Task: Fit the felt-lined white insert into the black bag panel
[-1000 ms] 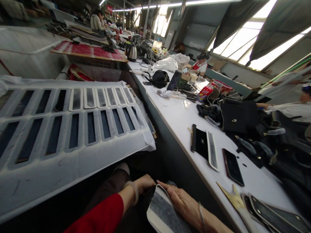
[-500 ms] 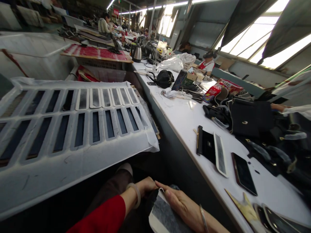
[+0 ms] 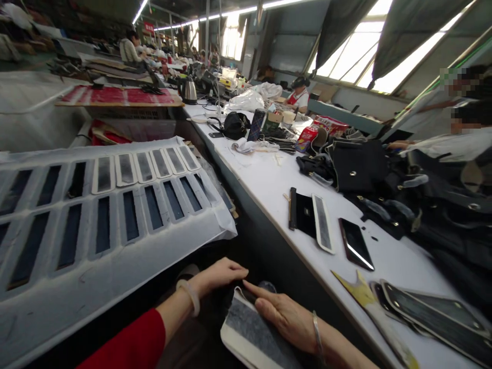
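Grey panel (image 3: 254, 330), at bottom centre of the frame, lies against the flattened right hand (image 3: 283, 312), while the left hand (image 3: 216, 275) has edged upward from its end (whether either grips, I cannot tell), leaving the right apparently steadying it.

A long worktable (image 3: 263, 184), heaped black bags (image 3: 355, 164) and co-workers (image 3: 129, 50) show a workshop.

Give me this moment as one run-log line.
right hand: touching grey-and-white panel | left hand: near panel's far end, grip unclear | on white table: phone, black bag
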`<state>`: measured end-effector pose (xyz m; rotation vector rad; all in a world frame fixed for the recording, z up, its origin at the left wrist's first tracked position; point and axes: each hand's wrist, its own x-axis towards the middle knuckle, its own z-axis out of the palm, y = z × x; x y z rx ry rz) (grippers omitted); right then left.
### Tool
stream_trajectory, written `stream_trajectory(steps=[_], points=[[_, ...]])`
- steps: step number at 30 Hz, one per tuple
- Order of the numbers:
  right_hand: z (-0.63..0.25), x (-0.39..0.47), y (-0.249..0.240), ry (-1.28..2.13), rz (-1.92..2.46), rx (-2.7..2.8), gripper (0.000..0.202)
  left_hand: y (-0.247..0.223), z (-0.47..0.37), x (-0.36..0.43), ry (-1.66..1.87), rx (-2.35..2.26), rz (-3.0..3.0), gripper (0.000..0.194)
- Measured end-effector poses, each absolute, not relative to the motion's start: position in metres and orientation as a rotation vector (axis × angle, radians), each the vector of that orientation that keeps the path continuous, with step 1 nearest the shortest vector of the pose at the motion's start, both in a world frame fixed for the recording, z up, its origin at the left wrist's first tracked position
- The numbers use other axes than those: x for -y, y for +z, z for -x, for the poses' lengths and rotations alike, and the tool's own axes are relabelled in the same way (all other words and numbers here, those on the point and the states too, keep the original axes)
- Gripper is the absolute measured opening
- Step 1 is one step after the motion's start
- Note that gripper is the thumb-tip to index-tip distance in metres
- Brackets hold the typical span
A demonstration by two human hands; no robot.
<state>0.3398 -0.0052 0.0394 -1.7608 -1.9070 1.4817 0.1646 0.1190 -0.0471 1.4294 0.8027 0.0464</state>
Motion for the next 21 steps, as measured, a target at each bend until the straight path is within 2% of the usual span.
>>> stream_trajectory(steps=[3,7,14,21], points=[[-0.36,0.021,0.044,1.495,1.794,1.898,0.063,-0.002,-0.164,-0.125,-0.072,-0.68,-1.562,0.044],[-0.385,0.045,0.055,1.507,1.866,1.924,0.058,0.033,-0.169,-0.121,-0.221,-0.583,-1.761,0.029],[-0.421,0.082,0.06,1.622,1.99,1.734,0.054,0.04,-0.175,-0.122,-0.341,-0.549,-1.927,0.026],[-0.411,0.071,0.061,1.594,2.033,1.747,0.055,0.052,-0.184,-0.127,-0.445,-0.508,-1.972,0.02]])
